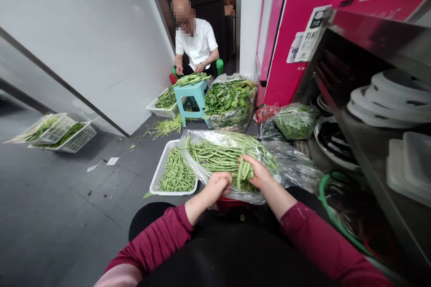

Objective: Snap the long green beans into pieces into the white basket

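A clear plastic bag [198,168] lies open in front of me, full of long green beans [215,154]. Over it, my right hand [257,172] is closed round a small bunch of green beans [244,172] that point up and down. My left hand [218,186] is curled just to the left of that bunch, thumb against the fingers; whatever it may hold is too small or hidden to make out. Left of the bag stands a white perforated basket [155,184] with short pieces of green bean [177,172] in it.
Ahead, a person in a white shirt [197,42] handles greens at a light-blue stool [190,94]. Beside it sits a bag of leafy greens [229,98]. A metal shelf [367,143] stands close on my right. White baskets [79,139] rest on the floor at left.
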A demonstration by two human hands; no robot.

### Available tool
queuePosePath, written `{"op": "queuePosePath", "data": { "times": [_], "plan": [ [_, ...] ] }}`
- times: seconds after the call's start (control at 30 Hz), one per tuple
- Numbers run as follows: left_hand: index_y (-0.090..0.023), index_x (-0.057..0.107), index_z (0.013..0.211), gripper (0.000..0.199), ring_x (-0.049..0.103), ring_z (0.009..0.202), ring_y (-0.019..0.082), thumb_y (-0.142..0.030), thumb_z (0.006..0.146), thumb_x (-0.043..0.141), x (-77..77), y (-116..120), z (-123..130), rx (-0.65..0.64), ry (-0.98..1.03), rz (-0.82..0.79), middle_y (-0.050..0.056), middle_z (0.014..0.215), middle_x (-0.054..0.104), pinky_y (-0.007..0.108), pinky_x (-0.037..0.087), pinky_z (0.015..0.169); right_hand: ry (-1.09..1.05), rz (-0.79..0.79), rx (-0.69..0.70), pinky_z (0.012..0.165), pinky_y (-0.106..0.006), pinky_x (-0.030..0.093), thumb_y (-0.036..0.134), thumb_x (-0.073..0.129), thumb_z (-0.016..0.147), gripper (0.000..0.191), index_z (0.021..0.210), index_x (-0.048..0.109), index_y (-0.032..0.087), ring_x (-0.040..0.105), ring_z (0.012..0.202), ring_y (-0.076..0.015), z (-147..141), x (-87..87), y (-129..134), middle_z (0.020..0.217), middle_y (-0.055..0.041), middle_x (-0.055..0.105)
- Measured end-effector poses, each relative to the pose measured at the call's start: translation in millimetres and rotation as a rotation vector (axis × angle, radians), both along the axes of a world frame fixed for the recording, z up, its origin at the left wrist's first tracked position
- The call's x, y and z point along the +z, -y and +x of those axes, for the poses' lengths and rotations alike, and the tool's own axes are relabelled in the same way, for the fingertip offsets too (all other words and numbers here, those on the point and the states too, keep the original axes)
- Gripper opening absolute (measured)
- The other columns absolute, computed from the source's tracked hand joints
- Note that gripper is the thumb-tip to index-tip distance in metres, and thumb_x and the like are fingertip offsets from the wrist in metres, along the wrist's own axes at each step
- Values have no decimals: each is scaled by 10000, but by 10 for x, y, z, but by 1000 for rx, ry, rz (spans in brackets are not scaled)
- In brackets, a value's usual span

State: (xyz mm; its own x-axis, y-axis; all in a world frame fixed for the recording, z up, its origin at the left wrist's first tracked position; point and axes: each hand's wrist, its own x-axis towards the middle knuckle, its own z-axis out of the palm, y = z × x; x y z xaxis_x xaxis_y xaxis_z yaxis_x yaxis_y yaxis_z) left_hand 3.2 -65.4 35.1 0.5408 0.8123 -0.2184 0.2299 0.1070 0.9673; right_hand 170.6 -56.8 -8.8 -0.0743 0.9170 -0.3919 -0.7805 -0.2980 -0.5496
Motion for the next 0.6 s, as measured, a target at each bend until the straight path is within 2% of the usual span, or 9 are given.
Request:
{"op": "queuePosePath", "data": {
  "times": [0.1, 0.17, 0.27, 0.37, 0.43, 0.5, 0.6],
  "plan": [
    [-166, 441, 621, 358, 291, 363, 52, -506, 732, 466, 25, -254, 12, 122, -120, 2, -72, 425, 328, 192, 212, 379, -32, 60, 128, 429, -206, 418, 199, 637, 681, 89, 695, 564, 151, 507, 438, -82, 51, 44, 26, 571, 13, 582],
    [-151, 513, 759, 412, 328, 356, 54, -557, 690, 531, 46, -433, 17, 117, -216, -34, -67, 451, 390, 190, 212, 360, -39, 93, 199, 441, -214, 413, 205, 645, 679, 100, 712, 570, 147, 503, 448, -86, 67, 68, 61, 581, 8, 580],
    [-147, 525, 878, 475, 280, 332, 27, -588, 700, 515, 111, -603, 89, 78, -86, -172, -69, 501, 412, 180, 170, 336, -55, 94, 296, 448, -222, 403, 221, 649, 679, 118, 716, 571, 142, 495, 449, -88, 65, 84, 115, 584, 1, 579],
    [-144, 514, 828, 399, 209, 324, -1, -514, 693, 577, 186, -666, 234, 112, 149, -264, -87, 499, 365, 164, 113, 335, -86, 77, 406, 460, -211, 398, 221, 645, 682, 132, 758, 583, 133, 497, 467, -83, 50, 98, 160, 613, -8, 589],
    [-140, 495, 750, 348, 216, 323, -7, -434, 648, 650, 207, -683, 316, 166, 215, -277, -94, 484, 353, 154, 108, 337, -118, 94, 459, 456, -194, 383, 221, 643, 683, 154, 790, 587, 125, 492, 472, -76, 46, 114, 185, 608, 0, 575],
    [-143, 465, 684, 338, 257, 325, -1, -402, 623, 672, 201, -696, 355, 234, 236, -251, -91, 471, 368, 150, 143, 336, -132, 119, 483, 448, -185, 372, 222, 648, 675, 184, 814, 586, 119, 485, 468, -72, 50, 130, 207, 592, 11, 552],
    [-153, 431, 632, 347, 322, 332, 18, -418, 628, 653, 184, -716, 338, 351, 194, -119, -76, 466, 413, 160, 210, 342, -105, 144, 513, 459, -200, 388, 229, 660, 657, 225, 831, 582, 110, 492, 477, -82, 61, 147, 232, 603, 4, 550]
  ]
}}
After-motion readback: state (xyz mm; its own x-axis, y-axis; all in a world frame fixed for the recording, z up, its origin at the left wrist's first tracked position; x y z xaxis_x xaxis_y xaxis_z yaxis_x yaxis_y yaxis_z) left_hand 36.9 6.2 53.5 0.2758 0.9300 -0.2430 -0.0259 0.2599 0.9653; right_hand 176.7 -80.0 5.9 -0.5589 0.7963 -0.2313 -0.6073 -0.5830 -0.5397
